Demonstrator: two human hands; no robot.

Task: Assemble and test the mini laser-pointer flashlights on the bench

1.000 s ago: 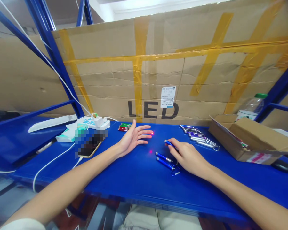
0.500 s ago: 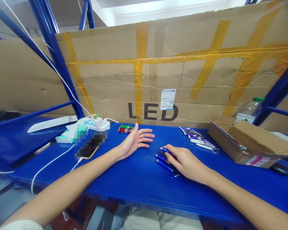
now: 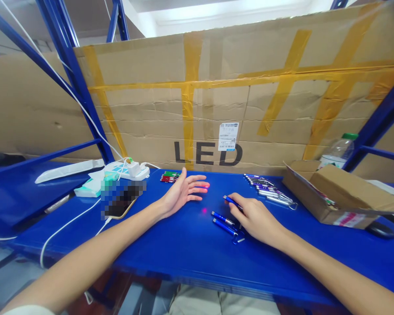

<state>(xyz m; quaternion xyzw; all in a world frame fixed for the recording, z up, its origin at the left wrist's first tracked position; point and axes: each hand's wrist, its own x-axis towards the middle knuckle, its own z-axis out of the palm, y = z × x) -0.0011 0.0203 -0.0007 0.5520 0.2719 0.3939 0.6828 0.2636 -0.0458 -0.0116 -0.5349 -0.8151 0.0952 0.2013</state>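
Observation:
My right hand [image 3: 254, 215] is closed on a blue pen-shaped laser pointer [image 3: 232, 201] that points left. Its red dot [image 3: 204, 211] glows on the blue tabletop [image 3: 184, 245], and a red glow touches a fingertip of my left hand [image 3: 184, 191]. That left hand rests open on the table, palm turned right, fingers spread, holding nothing. Two more blue pointers [image 3: 226, 222] lie just left of my right hand.
A row of purple and silver pointers [image 3: 269, 188] lies at the back right, beside an open cardboard box [image 3: 341, 192] and a plastic bottle [image 3: 339, 151]. Red and green pointers [image 3: 170, 176], a power strip [image 3: 128, 169], a phone [image 3: 121, 203] and cables sit at the left. A taped cardboard wall stands behind.
Half a second ago no red dot showed and my right hand lay lower over the blue pointers. It has lifted one pointer again, and the red dot is back on the table and fingertip.

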